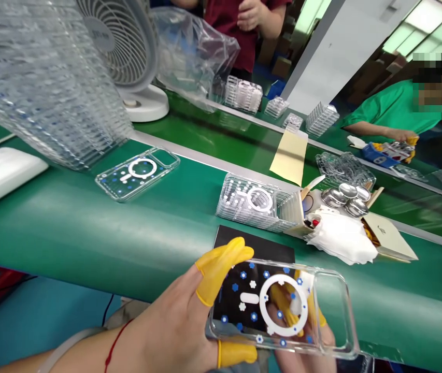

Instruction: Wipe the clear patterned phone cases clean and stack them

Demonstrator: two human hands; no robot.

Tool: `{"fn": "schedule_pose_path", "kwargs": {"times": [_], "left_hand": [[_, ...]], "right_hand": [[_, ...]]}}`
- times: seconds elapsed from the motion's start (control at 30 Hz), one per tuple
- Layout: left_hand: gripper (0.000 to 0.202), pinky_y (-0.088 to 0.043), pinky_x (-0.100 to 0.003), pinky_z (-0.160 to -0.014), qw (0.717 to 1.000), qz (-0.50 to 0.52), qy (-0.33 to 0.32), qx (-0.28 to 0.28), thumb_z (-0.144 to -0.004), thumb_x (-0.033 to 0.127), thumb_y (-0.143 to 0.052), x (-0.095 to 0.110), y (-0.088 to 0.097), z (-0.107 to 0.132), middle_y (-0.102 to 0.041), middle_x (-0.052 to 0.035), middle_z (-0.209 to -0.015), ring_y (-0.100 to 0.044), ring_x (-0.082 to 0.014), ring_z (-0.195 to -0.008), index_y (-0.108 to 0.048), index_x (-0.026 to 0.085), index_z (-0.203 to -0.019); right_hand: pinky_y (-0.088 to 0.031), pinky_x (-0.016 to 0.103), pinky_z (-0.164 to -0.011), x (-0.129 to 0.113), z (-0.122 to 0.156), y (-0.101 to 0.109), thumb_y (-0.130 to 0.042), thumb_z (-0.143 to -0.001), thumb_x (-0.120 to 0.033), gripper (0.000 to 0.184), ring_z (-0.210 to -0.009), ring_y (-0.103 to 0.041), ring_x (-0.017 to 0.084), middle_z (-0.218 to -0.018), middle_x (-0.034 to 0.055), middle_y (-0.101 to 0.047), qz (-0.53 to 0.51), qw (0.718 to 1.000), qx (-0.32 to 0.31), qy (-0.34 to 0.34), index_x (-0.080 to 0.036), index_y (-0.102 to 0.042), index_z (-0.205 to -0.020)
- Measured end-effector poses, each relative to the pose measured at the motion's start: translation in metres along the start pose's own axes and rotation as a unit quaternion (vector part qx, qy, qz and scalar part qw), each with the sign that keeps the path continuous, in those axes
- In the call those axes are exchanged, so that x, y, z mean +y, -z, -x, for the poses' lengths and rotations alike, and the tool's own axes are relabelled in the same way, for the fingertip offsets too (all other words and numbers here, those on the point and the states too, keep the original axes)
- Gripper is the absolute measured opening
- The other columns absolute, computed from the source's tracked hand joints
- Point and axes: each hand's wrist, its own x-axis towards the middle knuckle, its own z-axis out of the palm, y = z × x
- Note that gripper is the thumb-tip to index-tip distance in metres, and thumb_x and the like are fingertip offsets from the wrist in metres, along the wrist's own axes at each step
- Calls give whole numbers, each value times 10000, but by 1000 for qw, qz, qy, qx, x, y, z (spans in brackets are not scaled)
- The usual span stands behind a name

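Observation:
My left hand [182, 331], with yellow finger cots on thumb and finger, grips the left end of a clear phone case [283, 305] with a white ring and blue and white flower dots. My right hand [306, 342] is under the case; its yellow-tipped fingers show through the plastic and support it from below. The case is held low over a black mat [236, 241] on the green belt [88, 228]. A second flower case [137, 173] lies flat on the belt, far left of my hands.
A stack of clear cases [257, 202] lies on the belt beside an open carton [387, 235] with white cloth and round metal discs [345, 197]. Tall clear trays [45, 77] and a white fan [127, 46] stand at the left. Two other people work beyond the far belt.

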Motion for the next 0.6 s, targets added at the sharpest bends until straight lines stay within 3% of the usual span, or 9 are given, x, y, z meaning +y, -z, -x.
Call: {"fn": "schedule_pose_path", "kwargs": {"times": [0.17,0.23,0.33,0.47,0.6], "left_hand": [[1188,-489,-508,-1194,1000,13,16,11,-911,469,-822,-2,8,-6,-585,-241,-1530,-558,-362,-1461,5,186,-1716],[1233,-518,-544,-1159,1000,16,17,10,-917,468,-813,-2,7,-9,-609,-263,-1488,-609,-386,-1406,83,175,-1712],[1206,-533,-575,-1131,1000,19,12,13,-946,464,-777,-1,7,-11,-612,-289,-1465,-625,-411,-1381,106,156,-1707],[1206,-518,-562,-1151,1000,17,14,9,-949,432,-779,0,8,-10,-601,-283,-1484,-606,-404,-1406,120,158,-1705],[1129,-526,-529,-1152,1000,3,25,11,-989,492,-709,0,9,-9,-590,-277,-1495,-597,-386,-1420,91,149,-1709]], "right_hand": [[-611,267,-575,-37,-14,17,-1016,-602,-329,352,-610,-718,179,-749,9,-789,131,983,85,96,-228,-788,-850],[-580,215,-528,-41,-18,12,-1047,-497,-318,453,-550,-685,144,-718,-9,-776,150,968,138,145,-213,-780,-848],[-557,217,-485,-38,-21,-2,-1057,-418,-386,551,-550,-690,162,-704,0,-770,162,955,186,163,-198,-773,-852],[-558,251,-471,-30,-20,-18,-1044,-426,-531,594,-543,-676,180,-700,35,-770,180,956,171,157,-185,-766,-821],[-532,238,-459,-34,-20,-16,-1045,-407,-576,619,-512,-634,160,-621,20,-720,165,961,164,149,-183,-759,-790]]}}
